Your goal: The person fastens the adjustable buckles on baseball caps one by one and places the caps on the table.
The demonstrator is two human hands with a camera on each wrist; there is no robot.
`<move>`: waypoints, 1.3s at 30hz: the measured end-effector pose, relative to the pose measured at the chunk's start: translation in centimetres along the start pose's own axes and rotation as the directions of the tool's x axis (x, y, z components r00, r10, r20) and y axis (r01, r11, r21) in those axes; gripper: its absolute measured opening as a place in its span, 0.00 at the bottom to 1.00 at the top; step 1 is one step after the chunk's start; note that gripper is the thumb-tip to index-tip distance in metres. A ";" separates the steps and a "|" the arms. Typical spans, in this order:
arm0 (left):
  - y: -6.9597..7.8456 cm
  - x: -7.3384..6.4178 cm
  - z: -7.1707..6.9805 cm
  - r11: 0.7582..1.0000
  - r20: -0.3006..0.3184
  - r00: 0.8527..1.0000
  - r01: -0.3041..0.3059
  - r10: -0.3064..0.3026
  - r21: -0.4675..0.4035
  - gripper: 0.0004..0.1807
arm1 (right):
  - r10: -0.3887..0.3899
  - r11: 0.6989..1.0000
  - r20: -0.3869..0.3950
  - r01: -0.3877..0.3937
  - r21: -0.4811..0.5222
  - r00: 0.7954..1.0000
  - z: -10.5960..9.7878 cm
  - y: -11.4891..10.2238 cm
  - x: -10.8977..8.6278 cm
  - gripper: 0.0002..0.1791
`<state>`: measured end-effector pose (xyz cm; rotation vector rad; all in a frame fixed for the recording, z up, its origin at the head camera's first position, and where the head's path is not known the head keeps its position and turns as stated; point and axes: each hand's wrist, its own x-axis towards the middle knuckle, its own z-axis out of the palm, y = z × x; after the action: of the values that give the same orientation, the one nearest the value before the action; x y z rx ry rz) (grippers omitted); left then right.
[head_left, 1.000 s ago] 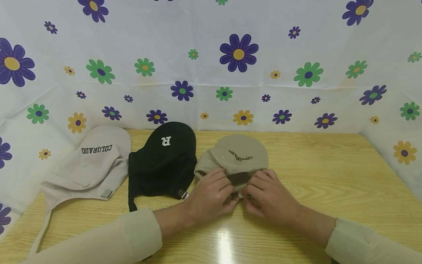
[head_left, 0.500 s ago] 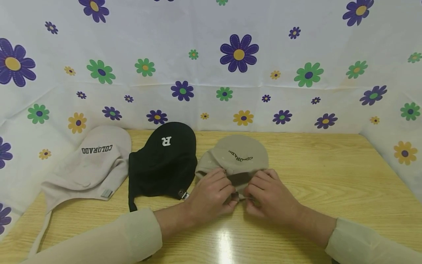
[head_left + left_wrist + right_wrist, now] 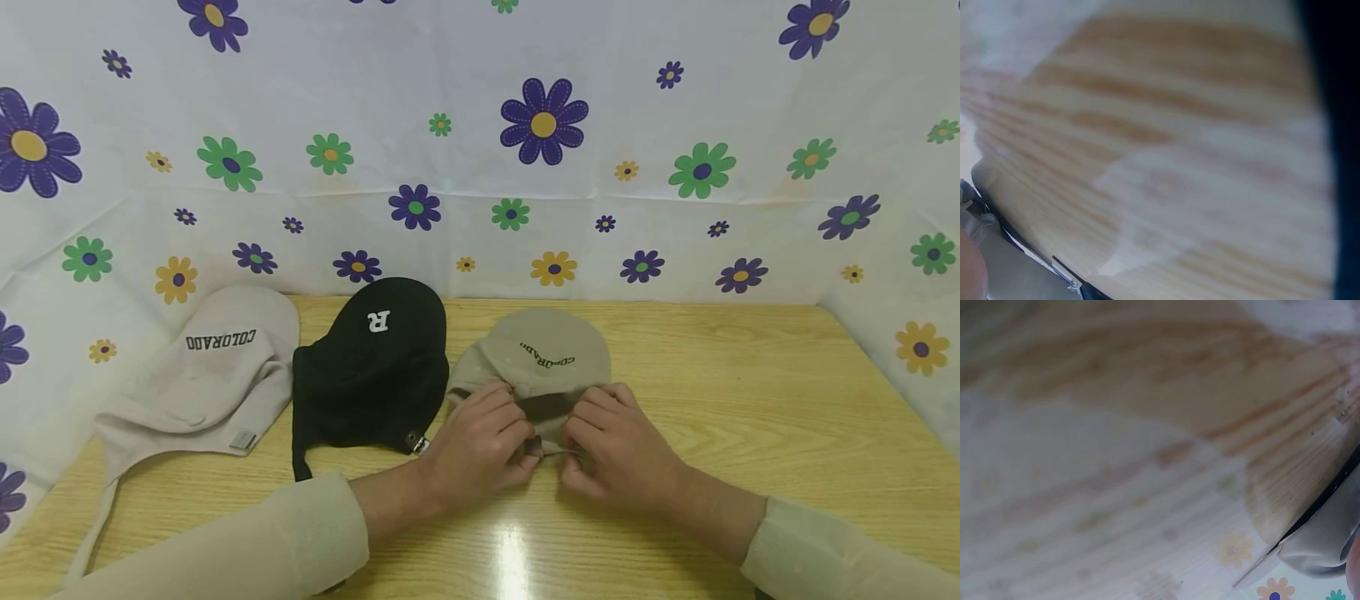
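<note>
White flower-print backdrop [image 3: 480, 50] fills upper half of head view; wood-grain table [image 3: 750, 392] across lower half. Pale sleeves come in from the bottom corners: L sleeve [image 3: 322, 525], R sleeve [image 3: 817, 542]. Pale pinkish cap [image 3: 217, 367] at mid-left, dark COLORADO text upside down in frame. Black cap [image 3: 375, 383] just right of it, left of ctr, white R on top. Beige cap [image 3: 558, 337], also w/ COLORADO text, just right of frame ctr, brim toward backdrop, its near edge btwn both hands. L hand [image 3: 480, 437]: fingers curled, pinching beige cap's near edge/strap end. R hand [image 3: 618, 442]: fingers curled too, pinching the same cap; exact fingertip contact hidden. Thin strap [image 3: 555, 452] spans the gap btwn hands. Wrist views mostly blurry.
</note>
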<state>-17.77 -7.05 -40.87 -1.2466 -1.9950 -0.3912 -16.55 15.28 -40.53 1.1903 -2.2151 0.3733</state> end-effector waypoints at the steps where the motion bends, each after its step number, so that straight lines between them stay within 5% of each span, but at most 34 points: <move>1: 0.0 0.0 0.0 1.000 -0.001 1.000 -0.002 0.002 0.005 0.04 | 0.003 1.000 0.000 -0.003 0.002 1.000 0.0 0.0 0.0 0.03; 16: 0.0 0.0 0.0 1.000 -0.004 1.000 -0.011 0.011 0.012 0.04 | 0.001 1.000 -0.006 -0.001 -0.004 1.000 -0.1 0.1 -0.1 0.03; 28: -0.1 -0.2 -0.1 1.000 0.010 1.000 -0.007 0.007 0.006 0.06 | 0.069 0.998 0.050 -0.069 0.006 0.996 -0.1 -0.2 0.0 0.05; 39: -0.1 -0.2 0.0 1.000 0.005 1.000 -0.005 0.005 0.008 0.05 | 0.051 0.998 0.107 -0.055 0.037 0.993 -0.1 -0.3 0.0 0.13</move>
<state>-17.80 -7.23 -41.06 -1.2487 -1.9951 -0.3773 -16.29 15.19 -40.47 1.1995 -2.3446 0.3849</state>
